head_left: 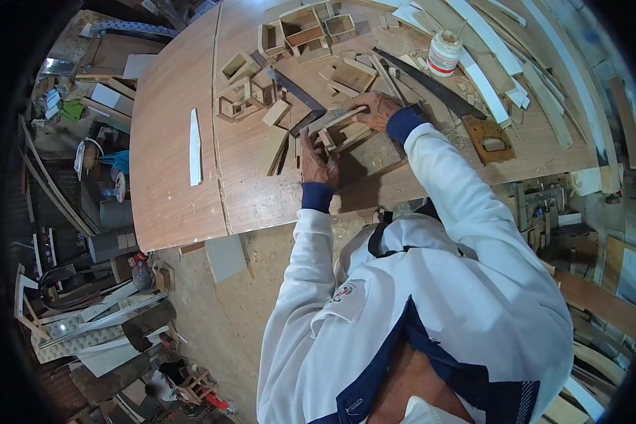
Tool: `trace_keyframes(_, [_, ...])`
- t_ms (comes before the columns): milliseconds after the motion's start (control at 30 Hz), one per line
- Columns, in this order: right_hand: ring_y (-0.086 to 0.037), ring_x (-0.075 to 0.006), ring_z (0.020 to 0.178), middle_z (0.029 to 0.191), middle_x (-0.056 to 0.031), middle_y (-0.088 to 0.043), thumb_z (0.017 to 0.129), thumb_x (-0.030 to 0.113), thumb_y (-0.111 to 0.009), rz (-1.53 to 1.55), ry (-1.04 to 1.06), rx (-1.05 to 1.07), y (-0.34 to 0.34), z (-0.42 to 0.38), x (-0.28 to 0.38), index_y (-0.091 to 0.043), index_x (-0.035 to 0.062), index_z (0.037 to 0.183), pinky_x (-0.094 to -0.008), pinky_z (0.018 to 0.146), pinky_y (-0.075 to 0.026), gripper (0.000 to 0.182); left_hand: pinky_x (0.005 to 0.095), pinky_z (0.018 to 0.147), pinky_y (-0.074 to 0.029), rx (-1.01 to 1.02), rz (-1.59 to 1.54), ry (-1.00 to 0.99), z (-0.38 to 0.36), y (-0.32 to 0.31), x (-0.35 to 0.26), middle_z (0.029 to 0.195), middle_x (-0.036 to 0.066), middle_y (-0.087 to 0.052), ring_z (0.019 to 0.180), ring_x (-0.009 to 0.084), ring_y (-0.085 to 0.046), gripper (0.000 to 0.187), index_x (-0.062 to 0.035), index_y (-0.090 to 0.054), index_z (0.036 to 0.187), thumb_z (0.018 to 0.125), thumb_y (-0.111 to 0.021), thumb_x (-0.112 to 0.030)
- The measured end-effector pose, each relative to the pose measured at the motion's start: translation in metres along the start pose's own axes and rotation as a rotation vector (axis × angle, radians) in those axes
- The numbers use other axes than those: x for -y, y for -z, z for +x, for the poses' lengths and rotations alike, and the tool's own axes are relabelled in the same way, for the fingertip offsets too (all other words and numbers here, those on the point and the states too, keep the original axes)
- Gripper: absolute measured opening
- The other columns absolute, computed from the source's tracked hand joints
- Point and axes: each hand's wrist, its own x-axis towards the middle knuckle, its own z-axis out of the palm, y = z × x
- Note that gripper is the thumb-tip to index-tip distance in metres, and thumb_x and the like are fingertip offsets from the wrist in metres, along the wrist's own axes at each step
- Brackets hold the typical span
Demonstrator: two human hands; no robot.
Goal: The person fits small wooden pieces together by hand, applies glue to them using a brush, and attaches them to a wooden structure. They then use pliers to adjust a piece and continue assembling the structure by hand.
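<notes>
Between your two hands, near the front edge of the worktable (169,198), sits a small wooden frame (346,117). Your right hand (378,109) pinches its far rail between thumb and fingers at about one o'clock; your left hand (319,164) comes in from eight, its fingers seemingly curled round the near corner, though the small view blurs exactly where they press. Gripping from opposite sides probably keeps the thin pieces from skewing. Take the frame as the dial's centre: the dark L-shaped square (298,91) lies at ten, close enough for a quick check of a corner. Joined little boxes (302,33) stand at eleven, the handsaw (489,139) has its handle at three, and the white jar (445,53) waits upright between one and two, within reach.
</notes>
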Motion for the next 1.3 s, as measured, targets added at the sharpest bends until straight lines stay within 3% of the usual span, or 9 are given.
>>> trace_keyframes(500, [-0.064,-0.0278,0.092,0.099,-0.0139,-0.068,0.082,0.024,-0.066,0.087,0.07,-0.063,-0.005,0.007,-0.01,-0.069,0.0064,0.098,-0.0344,0.085,-0.049,0.024,0.0369,0.09,-0.049,0.031,-0.016,0.018,0.001,0.001,-0.001,0.133,0.028,-0.043,0.113,0.0348,-0.055,0.087,-0.0035,-0.011,0.144,0.074,-0.06,0.012])
trace_keyframes(600, [-0.065,-0.0266,0.09,0.097,-0.0134,-0.069,0.083,0.022,-0.065,0.102,-0.055,-0.061,-0.003,0.006,-0.005,-0.069,0.0067,0.1,-0.0339,0.083,-0.049,0.023,0.037,0.091,-0.049,0.029,-0.018,0.01,0.001,0.0,0.003,0.133,0.028,-0.043,0.113,0.0347,-0.055,0.086,-0.0032,-0.011,0.144,0.074,-0.06,0.012])
trace_keyframes(667, [-0.066,-0.0249,0.089,0.096,-0.0132,-0.069,0.083,0.021,-0.066,0.165,0.03,-0.105,-0.005,0.008,-0.01,-0.069,0.0069,0.101,-0.0335,0.081,-0.05,0.023,0.0372,0.091,-0.049,0.017,-0.038,-0.005,0.001,-0.002,0.009,0.132,0.028,-0.044,0.114,0.0355,-0.055,0.086,-0.0033,-0.012,0.144,0.074,-0.06,0.011])
trace_keyframes(1000, [-0.065,-0.0251,0.093,0.098,-0.0125,-0.069,0.082,0.021,-0.068,0.226,-0.049,-0.01,-0.002,0.007,-0.011,-0.068,0.0065,0.103,-0.0337,0.084,-0.05,0.026,0.0375,0.093,-0.048,-0.005,0.028,-0.041,0.001,-0.002,0.013,0.131,0.029,-0.044,0.113,0.0364,-0.055,0.085,-0.0018,-0.012,0.143,0.074,-0.061,0.01])
trace_keyframes(1300, [-0.063,-0.0267,0.093,0.098,-0.0137,-0.067,0.079,0.02,-0.07,0.164,0.104,-0.042,-0.006,0.007,-0.014,-0.068,0.0065,0.101,-0.035,0.084,-0.049,0.026,0.0371,0.093,-0.047,0.011,-0.015,-0.002,0.0,-0.002,0.008,0.132,0.028,-0.043,0.115,0.0359,-0.054,0.085,-0.0026,-0.012,0.144,0.074,-0.058,0.012])
